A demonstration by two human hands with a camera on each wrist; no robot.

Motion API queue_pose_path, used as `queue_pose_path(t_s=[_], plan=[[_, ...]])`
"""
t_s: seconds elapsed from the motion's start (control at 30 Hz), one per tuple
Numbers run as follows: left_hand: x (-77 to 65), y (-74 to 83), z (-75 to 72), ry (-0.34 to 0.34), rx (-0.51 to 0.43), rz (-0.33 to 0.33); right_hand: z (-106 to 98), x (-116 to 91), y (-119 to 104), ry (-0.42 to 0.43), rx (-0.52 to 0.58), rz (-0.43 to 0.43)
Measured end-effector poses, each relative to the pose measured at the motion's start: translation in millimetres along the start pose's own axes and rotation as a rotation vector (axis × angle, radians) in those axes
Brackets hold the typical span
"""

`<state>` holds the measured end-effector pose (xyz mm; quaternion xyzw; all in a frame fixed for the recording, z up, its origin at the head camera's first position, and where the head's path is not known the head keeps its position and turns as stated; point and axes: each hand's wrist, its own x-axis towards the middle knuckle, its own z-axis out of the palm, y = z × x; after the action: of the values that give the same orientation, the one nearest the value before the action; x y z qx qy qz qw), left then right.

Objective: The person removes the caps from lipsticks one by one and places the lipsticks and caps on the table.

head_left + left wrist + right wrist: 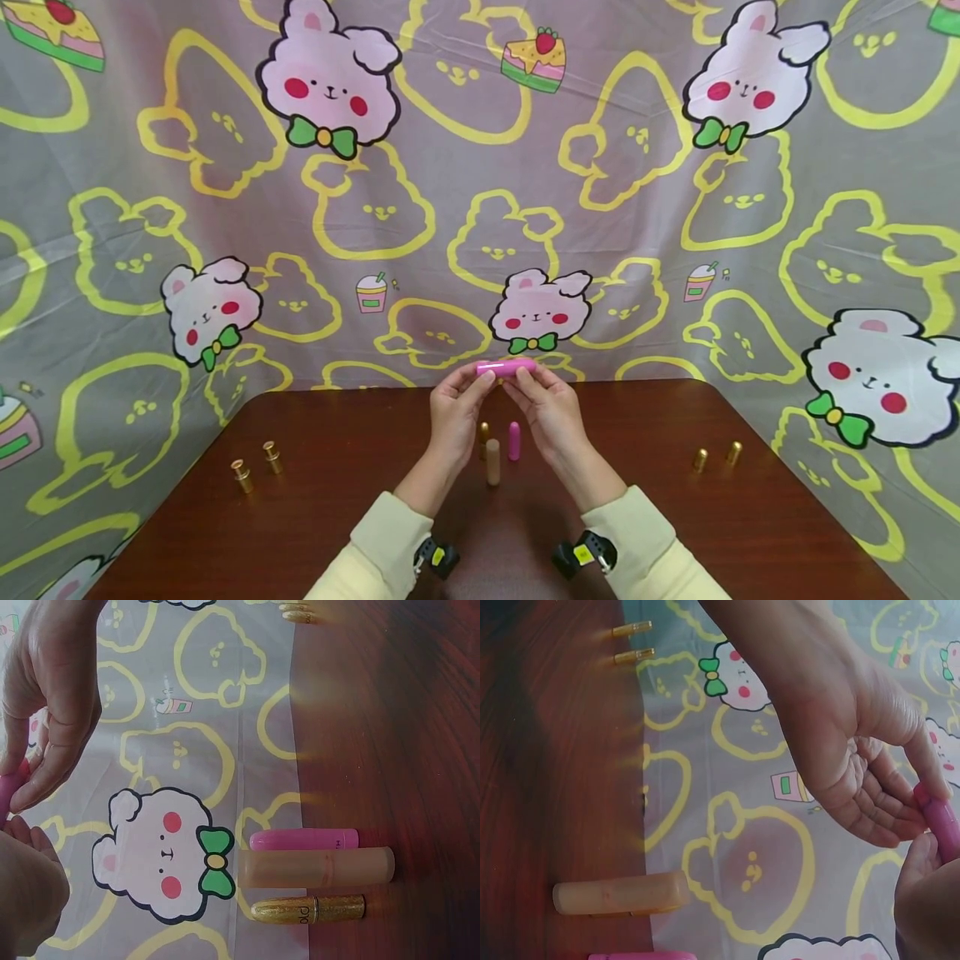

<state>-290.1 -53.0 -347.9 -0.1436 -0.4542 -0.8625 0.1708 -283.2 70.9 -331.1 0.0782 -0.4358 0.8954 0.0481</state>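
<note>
A glossy pink lipstick tube [506, 367] is held level above the far side of the table by both hands. My left hand [454, 408] pinches its left end between thumb and fingers. At the right end, my right hand [551, 408] pinches it the same way. Beneath the hands three tubes stand upright: a beige one [492, 463] in front, a second pink lipstick tube [514, 441] and a gold tube [307, 909] behind it. In the right wrist view the held tube [943, 825] runs past the frame edge.
Two flared gold pieces [242, 476] stand at the left of the dark wooden table [360, 450]. At the right are two small round-topped gold pieces [733, 453]. A rabbit-patterned cloth [480, 167] hangs behind the table and along its sides.
</note>
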Motion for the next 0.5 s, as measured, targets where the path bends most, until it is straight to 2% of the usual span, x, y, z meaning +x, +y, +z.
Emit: queue_pose_path(t_s=[0.23,0.5], plan=[[-1.9,0.8,0.1,-0.008,-0.037,0.016,0.4,-1.6,0.3,-0.016,-0.001,-0.004],[-3.8,2.3,-1.0,0.002,-0.013,0.030,2.1,-3.2,-0.4,-0.006,-0.003,0.003]])
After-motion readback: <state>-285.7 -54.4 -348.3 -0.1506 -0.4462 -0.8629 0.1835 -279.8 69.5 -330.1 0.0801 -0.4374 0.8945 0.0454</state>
